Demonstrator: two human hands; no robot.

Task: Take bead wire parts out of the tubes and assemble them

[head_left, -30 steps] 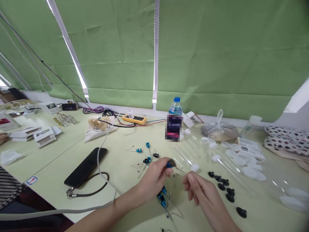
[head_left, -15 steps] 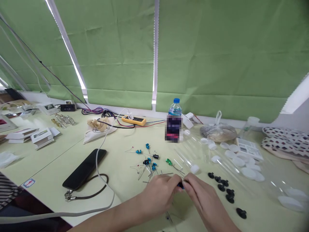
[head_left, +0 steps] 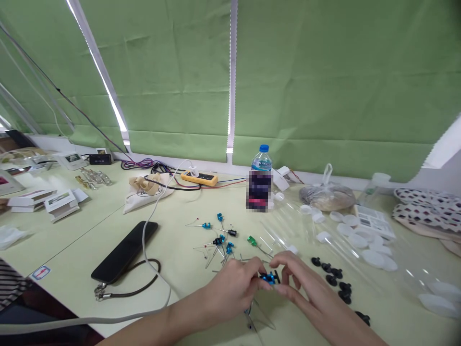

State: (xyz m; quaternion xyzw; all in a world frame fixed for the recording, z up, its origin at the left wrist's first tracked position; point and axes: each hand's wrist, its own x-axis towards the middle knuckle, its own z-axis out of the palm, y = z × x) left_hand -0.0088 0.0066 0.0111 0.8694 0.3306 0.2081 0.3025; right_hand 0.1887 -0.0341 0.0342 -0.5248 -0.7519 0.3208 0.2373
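Note:
My left hand [head_left: 236, 288] pinches a small blue metal fitting [head_left: 267, 278] between thumb and fingers. A thin black disc-like piece [head_left: 277, 277] sits at the fitting's right end. Around that end, my right hand [head_left: 306, 288] has its thumb and forefinger apart; I cannot tell whether the thumb touches the piece. Beyond my hands lie several similar fittings with thin metal stems, among them a blue one [head_left: 229, 248], a black one [head_left: 232, 233] and a green one [head_left: 251, 240]. More thin stems show below my left hand, partly hidden.
Black disc-based caps [head_left: 336, 273] lie right of my right hand. Behind them are clear tubes [head_left: 342, 250] and white lids [head_left: 356, 240]. A water bottle [head_left: 261, 163] stands at the back. A phone [head_left: 124, 252] and a white cable [head_left: 144, 230] lie to the left.
My right hand has loosened and spread its fingers, moving slightly right. The blue fitting and black piece, mostly hidden before, now show in my left hand.

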